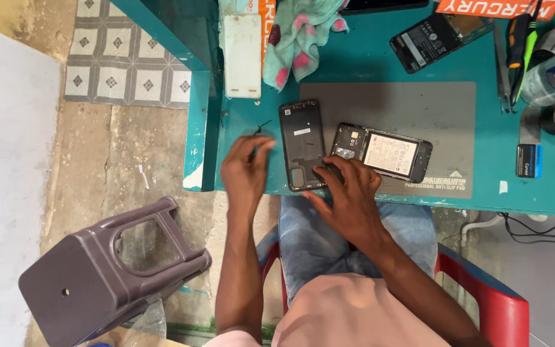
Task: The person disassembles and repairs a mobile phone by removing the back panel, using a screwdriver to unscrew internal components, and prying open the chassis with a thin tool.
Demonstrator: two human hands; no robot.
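The black back cover [302, 144] lies near the worktop's [354, 64] front edge, long axis pointing away from me. My right hand [348, 193] presses its near end, fingers spread, grasping nothing. My left hand [244, 168] rests released just left. The opened phone [381, 151] lies crosswise, right.

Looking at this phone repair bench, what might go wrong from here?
The black back cover lies close to the table's front edge; a nudge from the right hand might tip it off. The opened phone lies with its battery exposed, so a slip could damage it.
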